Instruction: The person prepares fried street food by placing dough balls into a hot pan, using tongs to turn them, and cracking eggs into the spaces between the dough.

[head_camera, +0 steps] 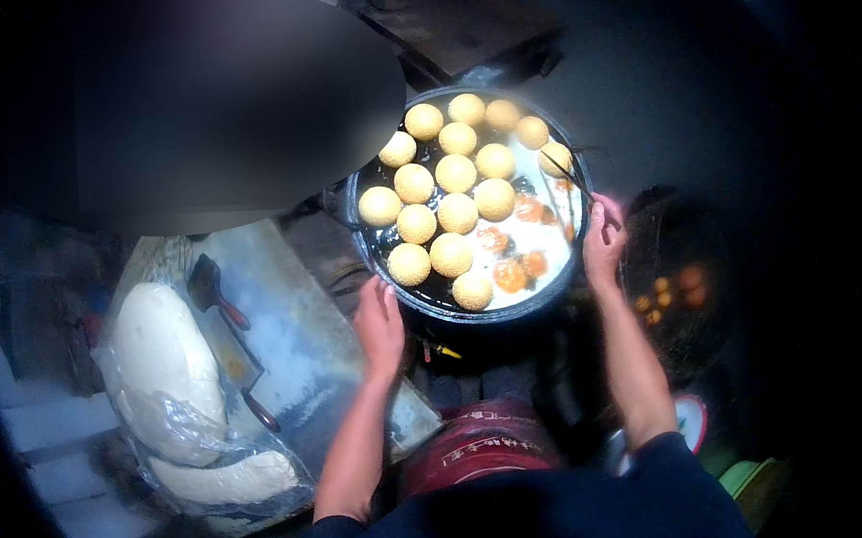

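Observation:
Before me is a wide round pan (469, 316) of hot oil. Many round golden dough balls (456, 173) float at its left, centre and top. In the foaming oil (545, 246) at the right lie several flatter orange-brown pieces (509, 274). My right hand (604, 231) is at the pan's right edge, its fingers closed on dark thin sticks (567, 169) that reach over the oil beside a ball. My left hand (381, 321) is at the lower left rim; whether it grips the rim cannot be told.
Left of the pan, a metal-topped table (312, 346) holds a large mass of white dough (164, 353) under clear plastic, a smaller dough roll (227, 478), a scraper (204, 282) and a dark-handled cutter (244, 367). At right, a dim basket (683, 344) holds orange and yellow pieces.

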Demonstrator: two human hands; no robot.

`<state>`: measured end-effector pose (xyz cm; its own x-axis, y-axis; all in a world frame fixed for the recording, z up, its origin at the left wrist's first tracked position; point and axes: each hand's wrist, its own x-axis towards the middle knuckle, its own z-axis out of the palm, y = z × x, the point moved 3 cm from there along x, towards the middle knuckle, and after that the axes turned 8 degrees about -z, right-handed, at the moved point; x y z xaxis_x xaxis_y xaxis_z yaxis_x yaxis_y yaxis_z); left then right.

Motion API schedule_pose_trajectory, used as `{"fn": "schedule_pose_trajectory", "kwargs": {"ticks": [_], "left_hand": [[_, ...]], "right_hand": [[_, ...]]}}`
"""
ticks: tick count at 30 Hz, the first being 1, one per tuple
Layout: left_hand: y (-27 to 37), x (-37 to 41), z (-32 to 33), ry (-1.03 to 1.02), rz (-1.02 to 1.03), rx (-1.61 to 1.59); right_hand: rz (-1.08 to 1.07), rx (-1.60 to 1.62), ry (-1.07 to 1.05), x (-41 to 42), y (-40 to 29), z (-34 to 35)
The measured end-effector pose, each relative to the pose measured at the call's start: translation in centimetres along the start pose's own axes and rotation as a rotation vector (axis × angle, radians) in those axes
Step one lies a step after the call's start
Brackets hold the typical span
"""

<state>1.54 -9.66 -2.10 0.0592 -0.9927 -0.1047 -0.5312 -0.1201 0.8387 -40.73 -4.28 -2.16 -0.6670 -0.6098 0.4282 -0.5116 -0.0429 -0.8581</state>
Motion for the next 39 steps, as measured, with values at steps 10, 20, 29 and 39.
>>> {"fn": "schedule_pose_trajectory", "kwargs": {"ticks": [10, 20, 29, 39], "left_hand": [[-0.7, 1.1, 0.8, -0.059, 0.124, 0.05], [-1.7, 4.0, 1.5, -0.105, 0.093, 0.154], [-1.1, 3.8, 1.4, -0.099, 0.033, 0.091], [0.3, 4.1, 0.9, -0.075, 0.038, 0.023]], "right_hand": [[0.092, -0.06, 0.034, 0.0, -0.5, 0.4], [-0.218, -0.045, -0.099, -0.3, -1.3, 2.6], [0.087, 0.079, -0.051, 1.4, -0.8, 3.5], [0.259, 0.267, 0.14, 3.4, 6.0, 4.5]]}}
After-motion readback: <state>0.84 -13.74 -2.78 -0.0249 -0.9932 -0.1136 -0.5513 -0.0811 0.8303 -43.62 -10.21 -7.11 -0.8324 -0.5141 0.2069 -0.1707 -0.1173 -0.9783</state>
